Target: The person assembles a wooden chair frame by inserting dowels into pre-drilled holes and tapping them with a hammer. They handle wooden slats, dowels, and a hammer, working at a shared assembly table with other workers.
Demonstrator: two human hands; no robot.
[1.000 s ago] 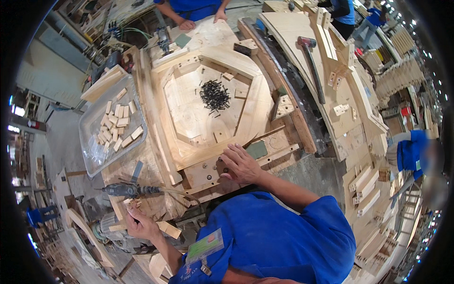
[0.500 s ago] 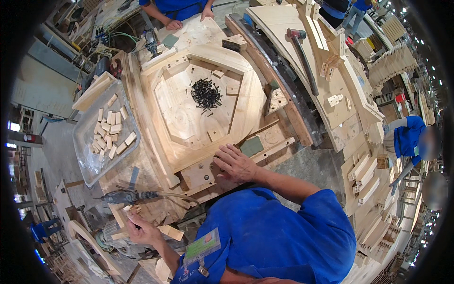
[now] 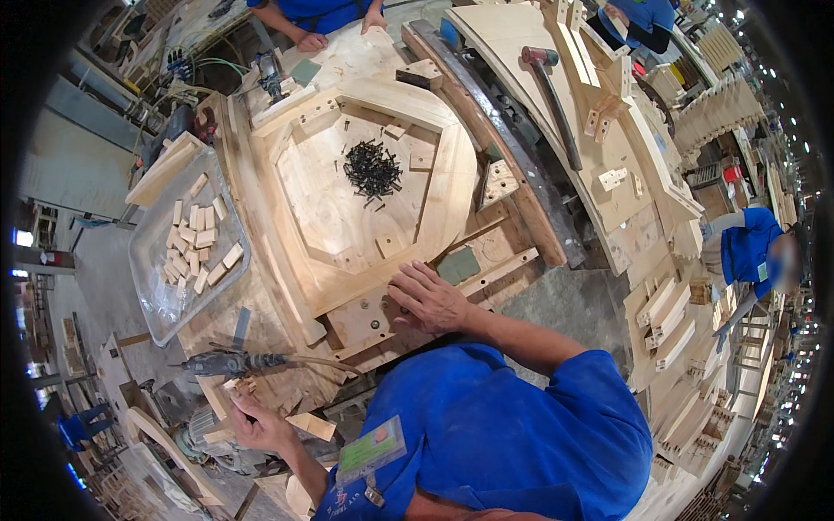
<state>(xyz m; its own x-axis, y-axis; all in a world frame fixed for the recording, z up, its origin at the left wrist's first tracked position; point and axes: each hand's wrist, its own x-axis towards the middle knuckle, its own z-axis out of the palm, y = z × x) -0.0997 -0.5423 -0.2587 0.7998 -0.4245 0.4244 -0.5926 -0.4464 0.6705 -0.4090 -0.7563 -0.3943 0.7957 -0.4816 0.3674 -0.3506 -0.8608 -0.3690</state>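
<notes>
My left hand (image 3: 262, 424) is low on the left side of the bench, its fingers bent together at the tips around a small pale wooden piece (image 3: 231, 385). Part of that piece is hidden by the fingers. My right hand (image 3: 427, 297) lies with fingers stretched out on the near edge of an angular wooden frame (image 3: 447, 187) and the jig board (image 3: 354, 323) below it. Inside the frame is a pile of black screws (image 3: 372, 170), with a few loose around it. A power drill (image 3: 230, 363) with a hose lies just beyond my left hand.
A clear plastic tray (image 3: 143, 286) holds several small wooden blocks (image 3: 205, 238) at the left. A mallet (image 3: 553, 104) rests on the panel (image 3: 512, 69) at the right. Across the bench a co-worker's hands (image 3: 311, 42) rest on the surface. Stacked wooden parts (image 3: 667, 321) stand far right.
The whole view has shifted slightly, with the bench moving a little left and up. Both my hands keep nearly the same places and poses.
</notes>
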